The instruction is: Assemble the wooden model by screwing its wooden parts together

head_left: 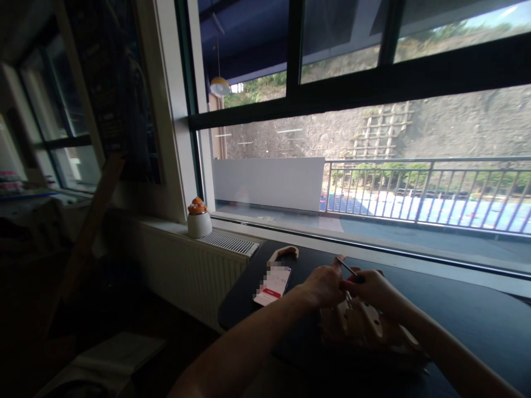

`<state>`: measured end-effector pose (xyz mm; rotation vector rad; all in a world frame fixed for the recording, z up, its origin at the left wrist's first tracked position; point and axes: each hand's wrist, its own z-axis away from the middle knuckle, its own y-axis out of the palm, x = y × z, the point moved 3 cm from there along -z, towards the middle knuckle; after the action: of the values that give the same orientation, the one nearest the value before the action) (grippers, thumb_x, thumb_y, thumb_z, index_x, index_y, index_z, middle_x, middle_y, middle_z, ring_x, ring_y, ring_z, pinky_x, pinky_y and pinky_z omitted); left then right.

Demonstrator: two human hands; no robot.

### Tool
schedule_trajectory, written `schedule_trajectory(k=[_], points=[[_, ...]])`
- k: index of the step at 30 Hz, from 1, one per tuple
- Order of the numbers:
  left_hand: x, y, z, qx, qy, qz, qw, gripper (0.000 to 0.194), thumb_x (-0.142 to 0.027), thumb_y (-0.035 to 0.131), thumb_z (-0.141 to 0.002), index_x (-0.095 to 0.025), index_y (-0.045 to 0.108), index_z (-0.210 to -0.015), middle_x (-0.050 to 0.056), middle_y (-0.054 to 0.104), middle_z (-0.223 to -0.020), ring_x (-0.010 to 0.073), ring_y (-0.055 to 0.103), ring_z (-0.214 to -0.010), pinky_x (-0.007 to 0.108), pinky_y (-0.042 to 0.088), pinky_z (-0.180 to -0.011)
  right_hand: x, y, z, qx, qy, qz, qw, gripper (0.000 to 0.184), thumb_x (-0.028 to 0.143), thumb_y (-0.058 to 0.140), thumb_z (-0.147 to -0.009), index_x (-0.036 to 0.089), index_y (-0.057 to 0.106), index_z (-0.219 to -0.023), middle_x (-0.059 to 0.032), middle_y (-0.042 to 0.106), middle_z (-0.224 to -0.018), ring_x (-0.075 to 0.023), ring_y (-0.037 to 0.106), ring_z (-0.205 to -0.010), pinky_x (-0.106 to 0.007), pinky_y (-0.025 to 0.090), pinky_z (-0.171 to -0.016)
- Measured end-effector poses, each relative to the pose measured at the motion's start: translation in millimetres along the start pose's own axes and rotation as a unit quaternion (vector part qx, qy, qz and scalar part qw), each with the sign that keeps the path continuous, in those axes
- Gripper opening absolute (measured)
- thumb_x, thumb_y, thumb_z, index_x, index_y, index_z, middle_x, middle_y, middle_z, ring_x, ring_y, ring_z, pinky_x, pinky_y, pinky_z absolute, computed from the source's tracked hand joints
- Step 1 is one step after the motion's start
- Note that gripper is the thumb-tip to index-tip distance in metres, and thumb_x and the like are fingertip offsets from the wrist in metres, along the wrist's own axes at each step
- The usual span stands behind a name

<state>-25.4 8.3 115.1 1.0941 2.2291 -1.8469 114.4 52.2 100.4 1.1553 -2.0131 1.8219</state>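
Note:
Over the dark table my right hand (375,287) is closed around a thin metal rod-like tool (347,267), whose dark end sits in my fingers. Its shaft slants up and left, to the fingertips of my left hand (326,284). That hand is closed too, close against the right one; what it grips is hidden. Under both hands lies a brown holder or case (336,334), its kind unclear in the shade. Several pale wooden pieces (375,323) with dark holes or spots show in it, partly covered by my right forearm.
Left of my hands lies a phone (276,284) with a lit screen. Behind it is a curved wooden piece (286,252). A radiator (207,276) runs below the window, with a white and orange pot (199,221) on its ledge. The table (464,315) extends right along the glass.

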Motion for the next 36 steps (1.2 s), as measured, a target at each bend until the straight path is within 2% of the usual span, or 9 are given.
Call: schedule_trajectory(k=[7,9,12,13,15,19,23,29,36], points=[[4.0,6.5,0.4,-0.022,-0.013,0.050,0.998,0.075,-0.025,0.058,-0.075,-0.013,0.027,-0.142,0.007,0.069,-0.085,0.0222,0.065,-0.079,0.032,0.050,-0.073,-0.3,-0.2,1.0,0.008,0.005,-0.012,1.000,0.030,0.044,0.062,-0.064,0.017,0.061,-0.050,0.0001,0.055,-0.046,-0.0122,0.047,-0.047,-0.025,0.036,-0.046],[11.0,5.4,2.4,-0.031,-0.029,0.090,0.995,0.070,-0.028,0.061,-0.074,-0.016,0.036,-0.138,0.003,0.068,-0.082,0.0190,0.064,-0.075,0.029,0.049,-0.070,-4.7,-1.6,0.7,0.006,0.007,-0.017,1.000,0.028,0.041,0.059,-0.065,0.017,0.060,-0.051,0.0000,0.055,-0.046,-0.0123,0.047,-0.047,-0.024,0.036,-0.046],[31.5,2.1,4.8,-0.079,-0.114,0.130,0.982,0.049,-0.033,0.067,-0.072,-0.018,0.056,-0.117,0.001,0.066,-0.082,0.0167,0.062,-0.075,0.028,0.048,-0.073,-13.5,-3.8,-0.2,0.012,0.016,-0.024,1.000,0.029,0.041,0.055,-0.067,0.017,0.060,-0.052,-0.0014,0.057,-0.047,-0.0131,0.050,-0.047,-0.024,0.036,-0.046],[39.1,1.9,4.9,-0.100,-0.141,0.134,0.976,0.044,-0.035,0.065,-0.074,-0.016,0.058,-0.113,0.002,0.066,-0.085,0.0172,0.061,-0.077,0.029,0.048,-0.076,-16.2,-4.2,-0.6,0.017,0.018,-0.024,0.999,0.029,0.040,0.055,-0.068,0.017,0.060,-0.052,-0.0020,0.058,-0.048,-0.0134,0.051,-0.047,-0.024,0.037,-0.046],[51.9,5.7,3.1,-0.125,-0.176,0.147,0.965,0.046,-0.039,0.063,-0.076,-0.012,0.057,-0.113,0.007,0.065,-0.094,0.0193,0.061,-0.083,0.031,0.048,-0.078,-20.7,-4.5,-1.2,0.022,0.017,-0.020,0.999,0.029,0.040,0.054,-0.069,0.016,0.062,-0.054,-0.0029,0.061,-0.050,-0.0137,0.052,-0.048,-0.024,0.037,-0.047],[63.0,25.3,-6.8,-0.112,-0.187,0.211,0.953,0.054,-0.043,0.067,-0.074,-0.009,0.056,-0.115,0.011,0.066,-0.101,0.0200,0.063,-0.087,0.029,0.050,-0.076,-26.1,-3.9,-2.4,0.010,0.006,0.013,1.000,0.027,0.039,0.056,-0.069,0.018,0.063,-0.055,-0.0013,0.060,-0.050,-0.0134,0.052,-0.048,-0.024,0.036,-0.046],[60.6,39.7,-14.5,-0.092,-0.187,0.269,0.940,0.037,-0.030,0.070,-0.072,-0.011,0.064,-0.104,0.007,0.070,-0.095,0.0183,0.065,-0.084,0.026,0.051,-0.073,-27.2,-4.5,-2.7,-0.001,-0.005,0.059,0.998,0.024,0.038,0.057,-0.067,0.019,0.063,-0.054,0.0000,0.057,-0.050,-0.0140,0.051,-0.050,-0.025,0.034,-0.048],[66.3,42.5,-14.3,-0.092,-0.203,0.318,0.922,0.034,-0.024,0.072,-0.070,-0.010,0.065,-0.101,0.008,0.070,-0.094,0.0179,0.065,-0.082,0.027,0.051,-0.074,-23.7,-6.0,-0.9,-0.006,-0.003,0.098,0.995,0.028,0.042,0.055,-0.069,0.018,0.065,-0.057,-0.0014,0.058,-0.058,-0.0142,0.052,-0.052,-0.026,0.034,-0.050],[76.1,45.8,-12.8,-0.102,-0.210,0.343,0.910,0.033,-0.020,0.071,-0.071,-0.010,0.062,-0.101,0.007,0.068,-0.094,0.0165,0.065,-0.082,0.026,0.051,-0.072,-24.4,-4.4,-2.1,-0.003,-0.015,0.102,0.995,0.028,0.039,0.054,-0.070,0.019,0.063,-0.054,-0.0011,0.057,-0.054,-0.0141,0.050,-0.051,-0.026,0.033,-0.049]])
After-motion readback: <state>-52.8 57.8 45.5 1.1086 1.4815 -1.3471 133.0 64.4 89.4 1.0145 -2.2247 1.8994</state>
